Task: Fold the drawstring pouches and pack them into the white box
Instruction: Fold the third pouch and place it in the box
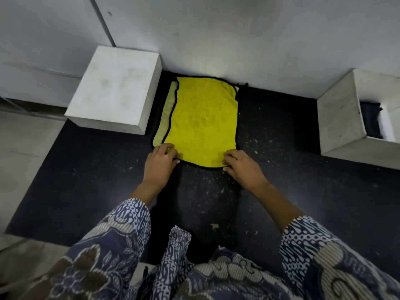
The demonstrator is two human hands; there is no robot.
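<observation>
Yellow pouch [203, 120], black-edged, flat on dark mat [281, 180]. Left hand [160, 162] and right hand [240, 165] pinch its near corners. Open white box [339, 118] at right.

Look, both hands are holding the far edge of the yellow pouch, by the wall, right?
Not quite. In the head view, the left hand and right hand hold the near edge of the yellow pouch, the edge closest to the person. The far edge lies untouched by the wall.
</observation>
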